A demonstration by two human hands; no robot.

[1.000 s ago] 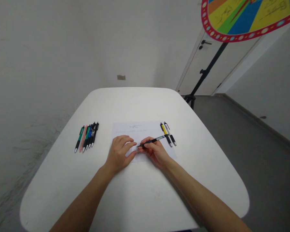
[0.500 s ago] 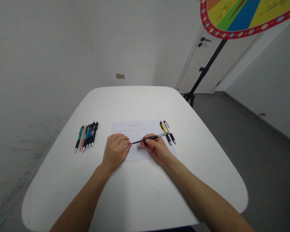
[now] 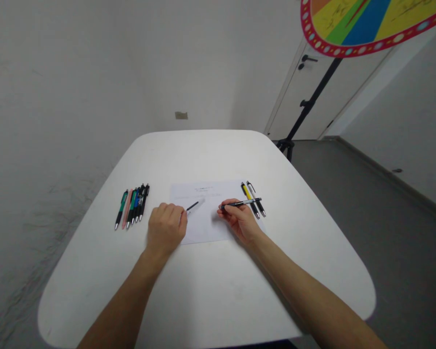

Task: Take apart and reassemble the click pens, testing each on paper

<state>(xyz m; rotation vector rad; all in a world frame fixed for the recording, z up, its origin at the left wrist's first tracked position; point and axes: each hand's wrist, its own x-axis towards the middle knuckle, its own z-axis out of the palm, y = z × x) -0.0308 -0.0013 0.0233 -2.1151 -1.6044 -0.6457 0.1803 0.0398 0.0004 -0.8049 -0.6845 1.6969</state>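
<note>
My left hand is closed, pinching a pen refill near its lower end. The refill is thin, with a dark section and a clear, pale end that points up and to the right over the white paper. Over the paper's right side, my right hand grips a black pen barrel, which lies nearly level and has a pale rear part. A gap separates the refill from the barrel. The barrel's rear end passes above a yellow-and-black pen and a white-and-black pen.
Several pens in green, pink, blue and black lie side by side at the table's left. The white table has rounded corners. Beyond its right edge, a colourful wheel stands on a black stand before a door.
The refill has come out of the pen barrel. My left hand has moved left with it, and its free end now points up to the right. My right hand has shifted slightly right.
</note>
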